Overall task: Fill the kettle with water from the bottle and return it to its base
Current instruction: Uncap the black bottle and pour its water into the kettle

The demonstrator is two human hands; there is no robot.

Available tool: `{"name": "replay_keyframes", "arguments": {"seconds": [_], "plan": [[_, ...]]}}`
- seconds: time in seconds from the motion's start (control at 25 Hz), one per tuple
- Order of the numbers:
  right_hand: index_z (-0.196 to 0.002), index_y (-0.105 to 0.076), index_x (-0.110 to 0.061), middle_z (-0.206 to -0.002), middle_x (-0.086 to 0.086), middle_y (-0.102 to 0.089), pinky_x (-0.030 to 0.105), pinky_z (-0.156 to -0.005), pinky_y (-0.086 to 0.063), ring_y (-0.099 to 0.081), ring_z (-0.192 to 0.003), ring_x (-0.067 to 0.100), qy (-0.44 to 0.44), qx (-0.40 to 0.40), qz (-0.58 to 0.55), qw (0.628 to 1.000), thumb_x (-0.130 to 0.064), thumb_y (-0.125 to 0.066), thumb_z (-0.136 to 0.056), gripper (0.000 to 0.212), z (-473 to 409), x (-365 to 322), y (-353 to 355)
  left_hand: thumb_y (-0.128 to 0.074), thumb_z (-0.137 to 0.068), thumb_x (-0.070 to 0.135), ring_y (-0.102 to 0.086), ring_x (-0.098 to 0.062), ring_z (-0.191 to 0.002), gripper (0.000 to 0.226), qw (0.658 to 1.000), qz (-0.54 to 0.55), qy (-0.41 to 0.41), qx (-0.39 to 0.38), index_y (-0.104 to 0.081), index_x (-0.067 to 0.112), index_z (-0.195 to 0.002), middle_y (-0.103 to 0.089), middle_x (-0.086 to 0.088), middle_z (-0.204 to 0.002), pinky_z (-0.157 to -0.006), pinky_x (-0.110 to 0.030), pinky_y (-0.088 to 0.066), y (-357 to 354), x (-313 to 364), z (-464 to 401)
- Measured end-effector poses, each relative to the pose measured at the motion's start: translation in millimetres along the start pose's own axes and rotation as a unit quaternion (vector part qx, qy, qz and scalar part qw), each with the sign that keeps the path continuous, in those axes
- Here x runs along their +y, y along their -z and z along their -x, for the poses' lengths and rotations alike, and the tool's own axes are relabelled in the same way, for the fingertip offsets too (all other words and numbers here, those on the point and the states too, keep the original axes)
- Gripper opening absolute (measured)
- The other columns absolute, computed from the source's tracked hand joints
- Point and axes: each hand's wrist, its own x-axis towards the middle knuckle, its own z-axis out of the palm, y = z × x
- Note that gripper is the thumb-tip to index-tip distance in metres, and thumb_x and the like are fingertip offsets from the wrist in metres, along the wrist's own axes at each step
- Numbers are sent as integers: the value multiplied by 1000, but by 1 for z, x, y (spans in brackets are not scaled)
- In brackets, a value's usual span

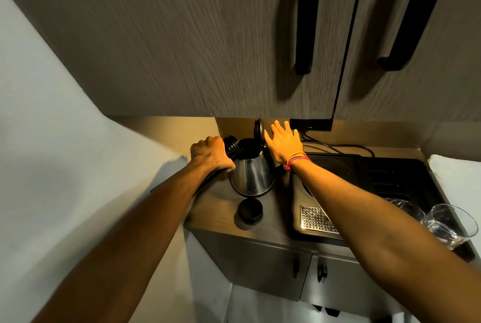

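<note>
A steel kettle (252,175) stands on the wooden counter (216,208) with its black lid (258,131) flipped upright. My left hand (211,153) grips a black bottle (231,146) that is tipped on its side, its threaded mouth over the kettle's opening. My right hand (283,141) is spread flat, fingers apart, against the raised lid and the kettle's right side. A round black cap (250,210) lies on the counter just in front of the kettle. The kettle's base is hidden under it, if there.
A black tray (364,166) with a perforated metal drain plate (313,218) sits right of the kettle, with two clear glasses (447,226) at its right end. A black cable (338,146) runs along the back wall. Wall cabinets with black handles (307,36) hang low overhead.
</note>
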Motion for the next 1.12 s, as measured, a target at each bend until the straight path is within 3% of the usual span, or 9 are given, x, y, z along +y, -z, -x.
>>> {"name": "replay_keyframes", "arguments": {"seconds": [0.16, 0.32, 0.6, 1.12], "plan": [[-156, -26, -15, -166, 16, -13, 60, -122, -19, -7, -154, 42, -4, -2, -2, 1000, -33, -36, -101, 59, 0, 0, 1, -79, -47, 46, -58, -25, -75, 61, 1000, -8, 3, -10, -53, 20, -96, -48, 1, -72, -58, -31, -39, 4, 1, 0], [-156, -26, -14, -166, 17, -13, 60, -122, -20, -7, -154, 43, -2, -2, 7, 1000, -33, -35, -101, 59, 1, 0, 1, -80, -49, 46, -58, -24, -75, 61, 1000, -15, 3, -12, -52, 20, -97, -50, 1, -73, -56, -30, -38, 8, 2, 1], [-156, -26, -14, -167, 15, -12, 59, -123, -17, -6, -154, 41, -8, -4, -5, 1000, -36, -33, -101, 60, 0, 0, 3, -81, -51, 45, -58, -26, -79, 64, 999, -36, 0, -10, -54, 19, -102, -57, -3, -87, -65, -33, -44, 13, 5, 2], [-156, -27, -13, -167, 14, -12, 57, -123, -18, -6, -155, 40, -7, -3, -9, 1000, -36, -29, -103, 58, 2, -2, 5, -80, -55, 49, -58, -24, -78, 65, 1000, -5, -1, 16, -54, 18, -107, -55, -2, -85, -60, -32, -43, 6, 6, -3]]}}
